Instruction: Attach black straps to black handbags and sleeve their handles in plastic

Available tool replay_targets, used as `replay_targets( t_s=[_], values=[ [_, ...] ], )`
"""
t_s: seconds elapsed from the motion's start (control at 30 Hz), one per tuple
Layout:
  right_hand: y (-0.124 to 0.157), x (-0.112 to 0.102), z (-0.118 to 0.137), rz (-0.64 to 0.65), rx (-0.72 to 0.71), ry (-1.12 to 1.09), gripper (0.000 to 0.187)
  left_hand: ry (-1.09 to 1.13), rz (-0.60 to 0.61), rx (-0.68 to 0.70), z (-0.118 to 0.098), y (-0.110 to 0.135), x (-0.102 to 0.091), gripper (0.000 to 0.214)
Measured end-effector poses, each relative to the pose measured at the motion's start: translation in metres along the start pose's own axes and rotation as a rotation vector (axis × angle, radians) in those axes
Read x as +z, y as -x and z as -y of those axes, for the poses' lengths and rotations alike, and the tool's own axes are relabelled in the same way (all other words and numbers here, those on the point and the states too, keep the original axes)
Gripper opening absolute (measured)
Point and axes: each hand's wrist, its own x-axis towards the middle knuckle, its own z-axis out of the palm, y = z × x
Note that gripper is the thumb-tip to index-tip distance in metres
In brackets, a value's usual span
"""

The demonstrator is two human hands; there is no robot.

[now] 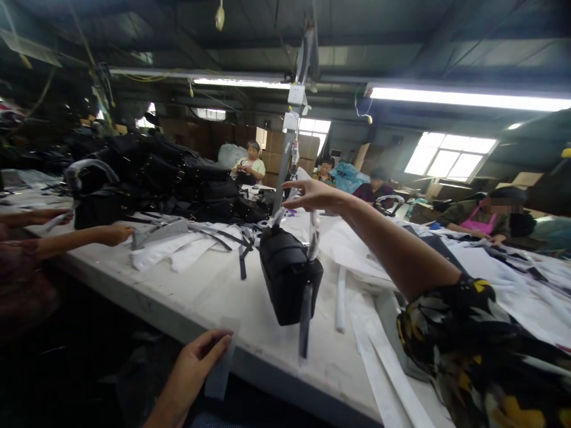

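In the head view, a black handbag [289, 273] is upright and slightly tilted over the near part of the worktable [187, 297]. A dark strap hangs down its front side. Clear wrapping covers its raised handle [314, 235], whose top is hidden by my right hand [312, 195]. That hand reaches out above the bag with fingers stretched and apart, pointing left; whether it touches the handle cannot be made out. Low at the table's front edge, my left hand [200, 359] pinches a translucent plastic strip [219, 371] between thumb and fingers.
Black bags [178, 172] are heaped at the back left. White sheets [191, 246] and dark straps [243, 255] lie beside a co-worker's hands [113, 234] at left. A metal post [285, 154] rises behind the handbag. More white pieces [379, 351] cover the right side; several people sit beyond.
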Motion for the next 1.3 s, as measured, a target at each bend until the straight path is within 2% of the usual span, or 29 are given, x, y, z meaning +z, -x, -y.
replay_targets(
  t_s=[0.07,0.1,0.2,0.27,0.37,0.47,0.57,0.63,0.7,0.77,0.83,0.87,0.9,0.93,0.97,1.03,1.07,1.17,1.23,1.3],
  values=[
    [-0.007,-0.016,0.009,0.042,-0.171,0.289,0.048,-0.027,-0.050,0.057,-0.003,0.000,-0.011,0.052],
    [-0.011,-0.023,0.011,0.048,-0.212,0.395,0.045,-0.044,-0.078,0.094,-0.004,0.001,-0.016,0.052],
    [-0.022,-0.036,0.009,0.043,-0.192,0.540,0.038,-0.115,-0.138,0.238,-0.007,0.001,-0.024,0.047],
    [-0.027,-0.036,0.000,-0.001,-0.138,0.563,0.035,-0.181,-0.154,0.334,-0.008,0.002,-0.020,0.040],
    [-0.024,-0.016,-0.019,-0.046,-0.101,0.603,0.025,-0.233,-0.087,0.367,-0.004,0.006,0.002,0.030],
    [-0.012,0.021,-0.034,-0.028,-0.151,0.605,0.019,-0.115,0.092,0.253,0.009,0.010,0.037,0.028],
    [0.003,0.061,-0.036,-0.025,-0.192,0.585,0.029,0.004,0.202,0.110,0.024,0.013,0.067,0.033],
    [0.020,0.081,-0.032,-0.033,-0.193,0.583,0.031,0.012,0.214,0.048,0.032,0.013,0.079,0.040],
    [0.048,0.094,-0.026,-0.098,-0.195,0.576,0.055,-0.001,0.207,0.007,0.038,0.011,0.083,0.048],
    [0.090,0.105,-0.023,-0.345,-0.177,0.495,0.072,-0.016,0.203,-0.019,0.044,0.007,0.081,0.054],
    [0.142,0.123,-0.024,-0.623,-0.032,0.360,0.063,-0.043,0.214,-0.022,0.051,0.002,0.076,0.054],
    [0.168,0.135,-0.027,-0.723,0.061,0.264,0.051,-0.056,0.216,-0.015,0.055,0.001,0.073,0.054],
    [0.192,0.149,-0.030,-0.750,0.183,0.146,0.038,-0.069,0.218,-0.006,0.058,0.000,0.070,0.052],
    [0.213,0.164,-0.035,-0.669,0.317,0.024,0.027,-0.080,0.223,0.000,0.061,0.000,0.067,0.051],
    [0.229,0.179,-0.039,-0.520,0.419,-0.082,0.020,-0.089,0.229,0.004,0.062,0.001,0.066,0.050],
    [0.248,0.205,-0.044,-0.267,0.492,-0.256,0.026,-0.093,0.233,0.015,0.060,0.005,0.064,0.046],
    [0.252,0.215,-0.045,-0.192,0.496,-0.317,0.030,-0.090,0.239,0.024,0.056,0.008,0.065,0.045],
    [0.246,0.230,-0.044,-0.133,0.506,-0.400,0.040,-0.072,0.265,0.054,0.040,0.018,0.069,0.041],
    [0.239,0.233,-0.044,-0.082,0.535,-0.484,0.045,-0.071,0.286,0.066,0.030,0.024,0.070,0.037],
    [0.236,0.234,-0.046,-0.002,0.564,-0.625,0.048,-0.079,0.253,0.085,0.024,0.030,0.066,0.034]
  ],
)
